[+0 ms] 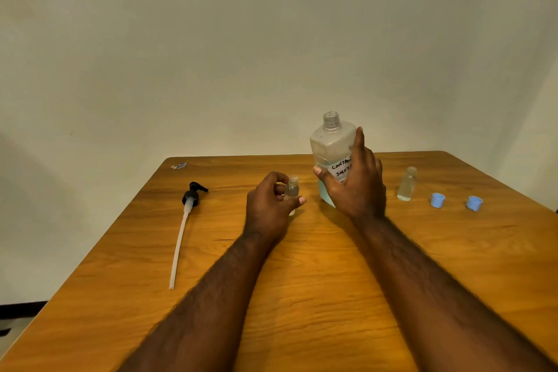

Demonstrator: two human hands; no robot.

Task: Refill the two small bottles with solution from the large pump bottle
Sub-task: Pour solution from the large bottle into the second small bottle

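Note:
My right hand [354, 181] grips the large clear bottle [330, 145], which stands upright with its neck open and pale blue solution in its lower part. A white handwritten label shows between my fingers. My left hand [268, 205] holds one small clear bottle [292, 189] upright and uncapped, just left of the large bottle. The second small bottle [407, 183] stands uncapped to the right, with a little liquid at its bottom. The black pump head [193, 194] with its long white tube lies flat at the left.
Two light blue caps [437, 200] [474, 203] sit on the wooden table [302, 281] at the right, past the second small bottle. A small wrapper-like scrap [180, 165] lies near the far left corner. A plain wall stands right behind the table.

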